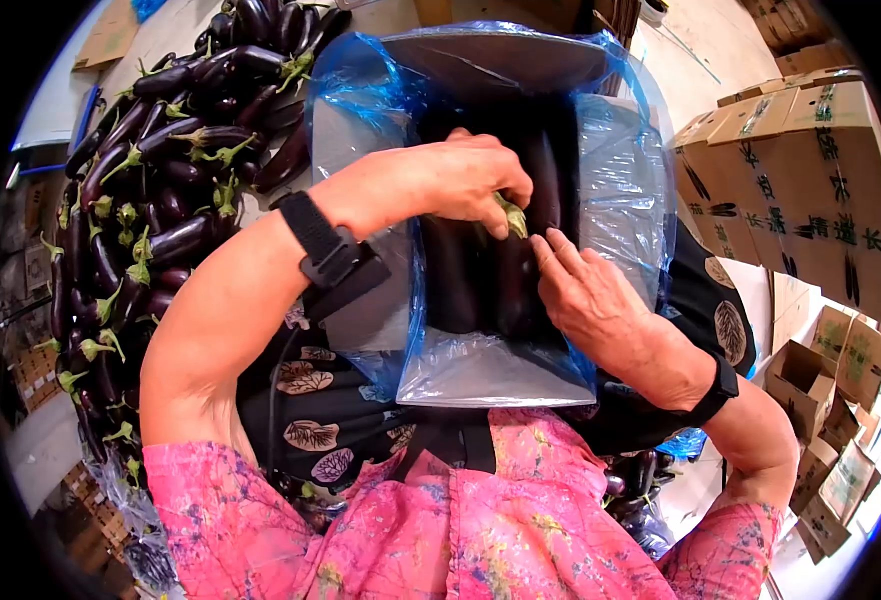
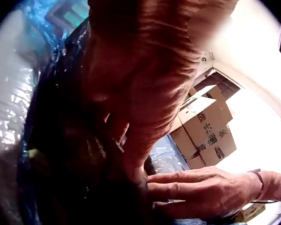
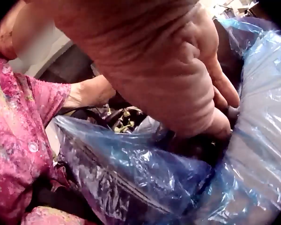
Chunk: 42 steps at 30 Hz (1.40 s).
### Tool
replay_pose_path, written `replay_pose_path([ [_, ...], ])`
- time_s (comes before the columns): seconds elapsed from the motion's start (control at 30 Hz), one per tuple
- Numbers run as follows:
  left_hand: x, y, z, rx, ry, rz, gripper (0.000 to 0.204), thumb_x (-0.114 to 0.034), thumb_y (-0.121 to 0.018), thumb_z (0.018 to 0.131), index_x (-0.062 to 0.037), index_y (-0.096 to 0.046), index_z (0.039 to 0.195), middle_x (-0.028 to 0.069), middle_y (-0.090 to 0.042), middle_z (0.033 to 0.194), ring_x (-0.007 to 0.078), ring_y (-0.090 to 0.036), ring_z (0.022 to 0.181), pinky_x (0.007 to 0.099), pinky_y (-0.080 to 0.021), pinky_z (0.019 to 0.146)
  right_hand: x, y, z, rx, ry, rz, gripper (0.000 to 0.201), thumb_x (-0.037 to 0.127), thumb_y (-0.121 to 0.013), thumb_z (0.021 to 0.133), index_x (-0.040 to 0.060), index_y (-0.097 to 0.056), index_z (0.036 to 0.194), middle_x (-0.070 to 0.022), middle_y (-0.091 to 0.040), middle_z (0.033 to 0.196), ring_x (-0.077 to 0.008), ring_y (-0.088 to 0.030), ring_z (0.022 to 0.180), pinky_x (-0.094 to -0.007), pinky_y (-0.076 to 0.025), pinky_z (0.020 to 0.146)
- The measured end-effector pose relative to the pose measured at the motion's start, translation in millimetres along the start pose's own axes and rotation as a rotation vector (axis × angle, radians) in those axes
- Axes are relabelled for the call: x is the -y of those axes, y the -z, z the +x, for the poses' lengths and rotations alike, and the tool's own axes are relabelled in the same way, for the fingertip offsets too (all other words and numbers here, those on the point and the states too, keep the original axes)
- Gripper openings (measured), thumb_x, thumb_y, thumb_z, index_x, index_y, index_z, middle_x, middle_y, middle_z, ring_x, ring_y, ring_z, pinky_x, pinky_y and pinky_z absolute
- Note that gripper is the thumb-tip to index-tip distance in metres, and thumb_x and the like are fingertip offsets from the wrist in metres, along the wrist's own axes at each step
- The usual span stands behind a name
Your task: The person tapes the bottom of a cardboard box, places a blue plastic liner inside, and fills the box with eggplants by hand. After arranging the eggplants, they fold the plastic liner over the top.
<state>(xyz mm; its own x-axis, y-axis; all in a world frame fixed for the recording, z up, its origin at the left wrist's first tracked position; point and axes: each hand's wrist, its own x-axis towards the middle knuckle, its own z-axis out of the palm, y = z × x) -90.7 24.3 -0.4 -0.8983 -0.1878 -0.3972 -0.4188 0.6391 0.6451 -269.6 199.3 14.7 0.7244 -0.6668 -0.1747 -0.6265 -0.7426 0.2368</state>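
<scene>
Inside an open box lined with a blue plastic bag (image 1: 475, 375), several dark eggplants lie lengthwise. My left hand (image 1: 465, 180) reaches over the box from the left and grips one eggplant (image 1: 513, 285) at its green stem end (image 1: 512, 216). My right hand (image 1: 605, 310) comes in from the right side, its fingers fairly straight and resting against the same eggplant near the cap. Another eggplant (image 1: 543, 175) lies along the right of the box. In the left wrist view, the right hand (image 2: 206, 192) appears beside the left palm, and the box's inside is mostly dark.
To the left spreads a large heap of eggplants (image 1: 185, 175) with green caps. Printed cardboard cartons (image 1: 800, 185) are stacked at the right, with smaller open boxes (image 1: 800, 385) below them. The lined box sits over the person's lap, between the arms.
</scene>
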Motion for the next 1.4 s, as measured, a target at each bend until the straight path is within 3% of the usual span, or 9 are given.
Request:
replay_pose_path([
  [0.07, 8.7, -8.1, -2.4, -0.004, -0.013, -0.031, 0.037, -0.028, -0.075, 0.078, -0.0099, -0.07, 0.11, 0.0095, -0.068, 0.107, 0.03, -0.056, 0.112, 0.0422, -0.039, 0.102, 1.3, -4.6, -9.7, -0.081, -0.083, 0.124, 0.026, 0.019, -0.057, 0.082, 0.0029, -0.071, 0.098, -0.0152, -0.058, 0.12, -0.0274, -0.055, 0.116, -0.0311, -0.046, 0.087],
  [0.1, 11.9, -11.9, -4.4, -0.044, -0.054, -0.014, 0.037, -0.029, -0.074, 0.079, -0.01, -0.07, 0.11, 0.0095, -0.068, 0.108, 0.0299, -0.056, 0.112, 0.0421, -0.039, 0.103, 1.3, 2.9, -12.4, 0.137, -0.135, 0.394, 0.026, 0.012, -0.059, 0.08, 0.0002, -0.064, 0.103, -0.0152, -0.054, 0.118, -0.028, -0.054, 0.115, -0.0337, -0.049, 0.091],
  [0.2, 16.3, -17.0, -8.7, -0.12, -0.118, 0.004, 0.036, -0.03, -0.074, 0.082, -0.0106, -0.07, 0.112, 0.0091, -0.068, 0.11, 0.0296, -0.055, 0.115, 0.0422, -0.038, 0.104, 0.6, 10.0, -28.4, 0.129, -0.119, 0.459, 0.027, 0.013, -0.06, 0.077, 0.001, -0.064, 0.101, -0.0136, -0.054, 0.112, -0.0271, -0.054, 0.112, -0.0342, -0.048, 0.09],
  [0.6, 4.6, 14.7, 24.8, 0.267, 0.108, -0.126, 0.038, -0.024, -0.076, 0.078, -0.0121, -0.072, 0.113, 0.0133, -0.068, 0.101, 0.0323, -0.06, 0.107, 0.0417, -0.044, 0.099, 14.7, 8.7, -8.0, -0.039, -0.238, 0.81, 0.03, 0.003, -0.063, 0.071, 0.0009, -0.055, 0.1, -0.0134, -0.057, 0.089, -0.0305, -0.059, 0.086, -0.0399, -0.052, 0.073],
  [0.77, 3.8, 3.1, 5.2, -0.005, 0.047, 0.123, 0.036, -0.024, -0.078, 0.076, -0.0133, -0.073, 0.109, 0.0113, -0.061, 0.113, 0.0324, -0.051, 0.118, 0.0452, -0.04, 0.099, 2.8, -7.9, 23.8, -0.008, -0.41, 1.01, 0.035, 0.014, -0.076, 0.08, 0.0003, -0.048, 0.094, -0.0209, -0.06, 0.086, -0.044, -0.06, 0.08, -0.0486, -0.05, 0.068],
  [0.9, -13.4, -24.5, -21.1, -0.511, 0.093, 0.328, 0.038, -0.015, -0.08, 0.072, -0.0111, -0.069, 0.108, 0.0109, -0.059, 0.111, 0.0319, -0.053, 0.107, 0.0452, -0.045, 0.088, 6.3, -26.3, 29.9, -0.006, -0.549, 1.236, 0.044, 0.02, -0.083, 0.077, -0.0007, -0.047, 0.091, -0.0222, -0.064, 0.075, -0.0456, -0.063, 0.076, -0.0497, -0.049, 0.062],
  [1.03, -3.7, -55.1, -19.7, -0.616, -0.133, 0.286, 0.031, -0.006, -0.076, 0.072, -0.0057, -0.065, 0.101, 0.0112, -0.063, 0.104, 0.0326, -0.059, 0.095, 0.0409, -0.052, 0.085, 12.7, -31.5, 30.7, 0.059, -0.553, 1.179, 0.044, 0.023, -0.079, 0.079, -0.003, -0.049, 0.098, -0.0257, -0.064, 0.076, -0.0492, -0.063, 0.076, -0.0534, -0.052, 0.065],
  [1.17, 12.7, -51.2, -17.0, -0.523, -0.186, 0.1, 0.026, -0.004, -0.069, 0.074, -0.0057, -0.064, 0.1, 0.0112, -0.064, 0.108, 0.0313, -0.06, 0.103, 0.0415, -0.05, 0.087, 15.4, -20.5, 44.6, 0.107, -0.565, 1.027, 0.045, 0.027, -0.079, 0.08, -0.002, -0.048, 0.096, -0.0247, -0.063, 0.072, -0.0472, -0.063, 0.072, -0.0526, -0.051, 0.062],
  [1.4, 7.3, -74.4, -14.7, -0.619, -0.258, 0.306, 0.023, -0.007, -0.068, 0.069, -0.0085, -0.065, 0.092, 0.0047, -0.063, 0.097, 0.0254, -0.058, 0.099, 0.0389, -0.045, 0.085, 27.9, -34.6, 43.9, 0.086, -0.609, 1.032, 0.044, 0.031, -0.08, 0.078, 0.0006, -0.051, 0.09, -0.0204, -0.065, 0.071, -0.0443, -0.065, 0.072, -0.0529, -0.05, 0.062],
])
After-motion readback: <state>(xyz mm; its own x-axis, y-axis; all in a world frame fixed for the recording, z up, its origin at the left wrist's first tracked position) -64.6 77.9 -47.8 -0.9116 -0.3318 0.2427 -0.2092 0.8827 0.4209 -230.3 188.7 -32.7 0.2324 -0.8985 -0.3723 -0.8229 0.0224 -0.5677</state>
